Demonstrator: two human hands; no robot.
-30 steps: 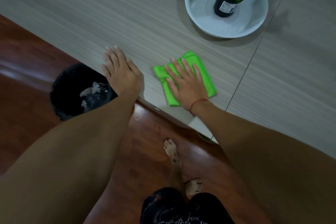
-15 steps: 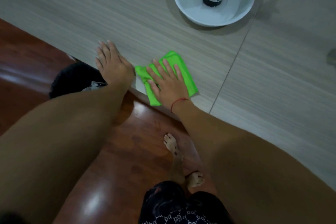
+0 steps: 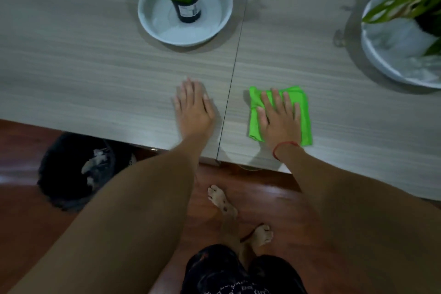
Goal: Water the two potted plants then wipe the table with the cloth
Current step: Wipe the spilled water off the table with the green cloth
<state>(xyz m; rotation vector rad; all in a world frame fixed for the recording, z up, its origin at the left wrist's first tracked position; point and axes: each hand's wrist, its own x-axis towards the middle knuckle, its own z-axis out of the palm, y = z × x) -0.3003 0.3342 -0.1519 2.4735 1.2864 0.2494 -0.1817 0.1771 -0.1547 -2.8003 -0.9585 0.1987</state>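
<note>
A folded bright green cloth lies on the grey wood-grain table near its front edge. My right hand presses flat on the cloth, fingers spread. My left hand rests flat on the bare table to the left of a seam, holding nothing. A leafy plant in a black pot stands in a white dish at the back centre. A second plant in a white dish sits at the right edge, partly cut off.
A seam runs between two table halves, from front to back. Below the table's front edge is a red-brown wood floor with a black waste bin at the left. My bare feet stand near the table.
My right hand has slid the cloth rightward across the seam onto the right table half. My left hand moved right along the table too. The view swung right, showing the second plant.
</note>
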